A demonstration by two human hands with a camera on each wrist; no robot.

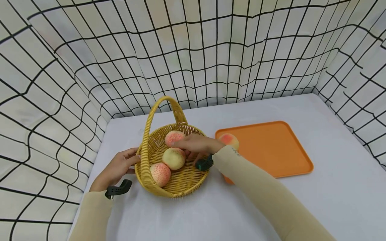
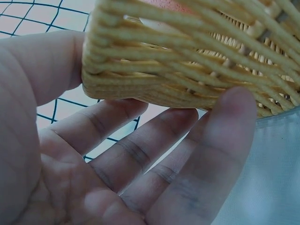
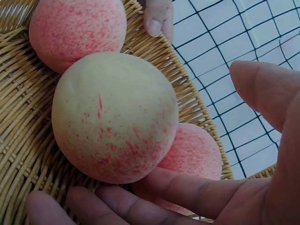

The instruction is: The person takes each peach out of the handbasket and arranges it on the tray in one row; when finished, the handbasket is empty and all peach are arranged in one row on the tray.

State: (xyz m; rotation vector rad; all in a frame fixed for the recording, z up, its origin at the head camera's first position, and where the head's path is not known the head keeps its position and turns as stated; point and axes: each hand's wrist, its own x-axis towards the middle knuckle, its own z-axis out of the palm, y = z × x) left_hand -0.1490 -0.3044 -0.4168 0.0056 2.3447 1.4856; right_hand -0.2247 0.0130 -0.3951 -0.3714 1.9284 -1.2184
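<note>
A yellow wicker basket (image 1: pixel 187 180) with a tall arched handle stands on the table and holds three peaches. My left hand (image 1: pixel 119 167) grips its left rim, thumb over the edge and fingers against the outside wall, as the left wrist view shows. Inside the basket, my right hand (image 1: pixel 196 145) reaches in from the right. Its fingers lie beside the pale middle peach (image 3: pixel 115 117), with the thumb spread well away from it. The pink rear peach (image 1: pixel 174 138) sits by the right hand, and a front peach (image 1: pixel 161 174) is near the handle's base.
To the right lies an orange tray (image 1: pixel 271 150) with another peach (image 1: pixel 229 140) at its left edge, partly behind the right sleeve. A black grid net (image 1: pixel 193 50) over white cloth encloses the white table (image 1: pixel 205 214) at the back and sides.
</note>
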